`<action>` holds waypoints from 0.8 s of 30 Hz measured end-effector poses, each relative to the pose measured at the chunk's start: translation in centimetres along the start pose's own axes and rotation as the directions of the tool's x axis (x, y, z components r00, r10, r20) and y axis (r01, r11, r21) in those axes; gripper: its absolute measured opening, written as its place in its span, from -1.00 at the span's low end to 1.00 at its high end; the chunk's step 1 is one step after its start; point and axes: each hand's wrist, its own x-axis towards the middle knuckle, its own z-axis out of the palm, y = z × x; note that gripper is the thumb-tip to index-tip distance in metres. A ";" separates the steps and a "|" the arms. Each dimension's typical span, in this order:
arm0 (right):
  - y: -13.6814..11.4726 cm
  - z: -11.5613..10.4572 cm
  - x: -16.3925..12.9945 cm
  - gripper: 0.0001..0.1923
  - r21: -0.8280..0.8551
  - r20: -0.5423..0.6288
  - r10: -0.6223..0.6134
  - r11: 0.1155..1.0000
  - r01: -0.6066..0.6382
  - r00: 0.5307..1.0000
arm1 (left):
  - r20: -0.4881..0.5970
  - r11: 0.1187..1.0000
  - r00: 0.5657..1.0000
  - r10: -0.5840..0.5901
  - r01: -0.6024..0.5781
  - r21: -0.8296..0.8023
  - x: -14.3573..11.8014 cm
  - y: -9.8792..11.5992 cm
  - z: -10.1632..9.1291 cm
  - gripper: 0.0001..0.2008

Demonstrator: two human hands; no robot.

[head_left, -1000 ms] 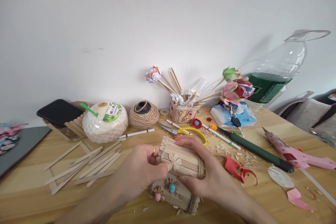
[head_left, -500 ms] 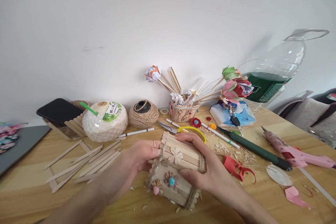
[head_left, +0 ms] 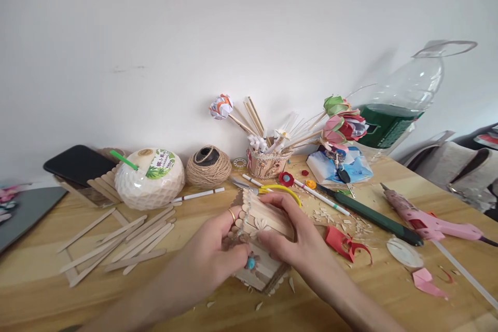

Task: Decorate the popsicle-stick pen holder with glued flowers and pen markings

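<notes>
Between both hands is a small popsicle-stick box (head_left: 268, 215), tilted so two of its sides face me. A pale wooden flower sits on one side and a brown flower with a blue centre (head_left: 251, 263) on the other. Twine runs along one edge. My left hand (head_left: 221, 246) grips the scalloped left end, its thumb near the blue-centred flower. My right hand (head_left: 290, 228) wraps the right side, fingers over the top and thumb by the pale flower. Just behind the box lie scissors (head_left: 280, 188) with yellow handles.
Loose popsicle sticks (head_left: 143, 241) lie left, before a white coconut (head_left: 150, 179) and a twine ball (head_left: 208, 166). Rightward are a green utility knife (head_left: 373, 215), red scraps (head_left: 346, 244), and a pink glue gun (head_left: 428, 225). Behind stands a holder (head_left: 268, 165) with paper flowers.
My left hand has moved its thumb onto the front of the box, covering the pink bead decoration. My right thumb has shifted up toward the pale flower. The view has shifted slightly.
</notes>
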 end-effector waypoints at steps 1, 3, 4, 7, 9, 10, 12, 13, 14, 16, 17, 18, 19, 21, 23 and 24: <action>0.0 0.1 0.0 -0.61 -0.001 -0.005 -0.004 1.000 0.004 1.000 | -0.003 1.000 1.000 0.001 -0.001 -0.005 -0.1 0.1 0.2 -0.72; 0.0 0.1 -0.1 -0.62 0.003 -0.001 0.001 1.000 -0.001 1.000 | -0.016 1.000 1.000 0.013 -0.013 -0.018 -0.2 0.2 0.4 -0.74; -0.1 0.1 -0.1 -0.62 0.004 0.001 0.007 1.000 -0.007 1.000 | -0.023 0.999 1.000 0.021 -0.022 -0.025 -0.3 0.2 0.5 -0.76; -0.3 0.3 -0.2 -0.60 -0.008 -0.009 0.019 1.000 -0.019 1.000 | -0.035 0.999 0.999 0.034 -0.035 -0.041 -0.2 0.1 0.5 -0.82; -0.2 0.5 -0.2 -0.60 -0.018 -0.028 0.001 1.000 -0.002 1.000 | -0.023 0.999 0.999 0.022 -0.023 -0.049 -0.1 -0.1 0.4 -0.83; -0.1 0.6 -0.2 -0.61 -0.022 -0.037 -0.013 1.000 0.012 0.999 | -0.015 0.999 1.000 0.013 -0.013 -0.049 -0.1 -0.2 0.4 -0.83; 0.0 0.6 -0.2 -0.63 -0.034 -0.043 -0.029 0.999 0.027 0.999 | 0.010 0.999 1.000 -0.006 0.007 -0.046 0.0 -0.4 0.2 -0.85; 0.0 0.6 -0.3 -0.64 -0.042 -0.043 -0.035 0.999 0.033 0.998 | 0.021 0.999 1.000 -0.012 0.013 -0.044 0.0 -0.5 0.1 -0.86; -0.1 0.6 -0.3 -0.64 -0.055 -0.040 -0.043 0.998 0.041 0.998 | 0.028 0.999 1.000 -0.014 0.015 -0.042 0.1 -0.6 0.0 -0.88; -0.2 0.5 -0.4 -0.64 -0.085 -0.045 -0.074 0.994 0.070 0.996 | 0.037 0.999 0.999 -0.015 0.017 -0.040 0.1 -0.6 -0.1 -0.89; -0.3 0.4 -0.5 -0.64 -0.099 -0.051 -0.096 0.991 0.090 0.994 | 0.041 0.999 0.999 -0.017 0.019 -0.041 0.1 -0.6 -0.1 -0.89; -0.4 0.4 -0.5 -0.64 -0.108 -0.055 -0.117 0.988 0.111 0.992 | 0.042 0.999 0.999 -0.019 0.021 -0.043 0.1 -0.6 -0.1 -0.88; -0.4 0.3 -0.6 -0.64 -0.111 -0.055 -0.130 0.986 0.123 0.990 | 0.044 0.999 0.999 -0.022 0.024 -0.045 0.1 -0.5 -0.1 -0.87; -0.5 0.3 -0.6 -0.63 -0.106 -0.046 -0.141 0.985 0.136 0.989 | 0.046 0.998 0.999 -0.028 0.030 -0.046 0.0 -0.4 0.0 -0.87; -0.5 0.4 -0.7 -0.63 -0.104 -0.036 -0.139 0.985 0.135 0.990 | 0.040 0.999 0.999 -0.036 0.038 -0.037 0.0 -0.3 0.0 -0.87; -0.5 0.4 -0.7 -0.64 -0.103 -0.035 -0.135 0.986 0.131 0.990 | 0.036 0.999 0.999 -0.040 0.041 -0.030 0.0 -0.3 0.0 -0.87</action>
